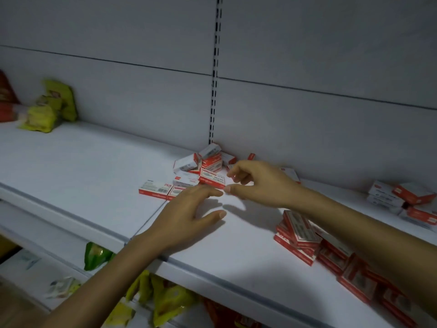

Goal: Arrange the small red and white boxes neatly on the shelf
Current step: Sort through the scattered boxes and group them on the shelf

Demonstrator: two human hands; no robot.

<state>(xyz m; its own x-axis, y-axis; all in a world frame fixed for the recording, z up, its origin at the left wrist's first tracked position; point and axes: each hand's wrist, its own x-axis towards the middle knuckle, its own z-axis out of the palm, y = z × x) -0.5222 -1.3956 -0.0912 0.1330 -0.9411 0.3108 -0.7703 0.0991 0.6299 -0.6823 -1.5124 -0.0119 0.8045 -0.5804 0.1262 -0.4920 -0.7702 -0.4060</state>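
Head view: we see the small red and white boxes scattered over the white shelf in several groups. A loose heap of boxes lies at the back, against the rear panel and just below the slotted upright. At the front of that heap one tilted box rests on others, and a flat box lies to its left. Our left hand hovers palm down just in front of the heap. Its fingers are straight and spread, the thumb held out to the side, grasping nothing. The fingertips reach the near edge of the tilted box, and we cannot tell whether they touch it. Our right hand is at the right end of the same box, fingers loosely curled, with thumb and forefinger apart on either side of that end; we cannot tell whether they pinch it. Under the right forearm a leaning stack of boxes stands near the shelf's front edge, and a row of more boxes runs on from it toward the lower right. A further cluster of boxes sits well apart at the far right, near the rear panel. At the far left of the shelf lie yellow-green packets, blurred, and yellow packets show on the shelf below.
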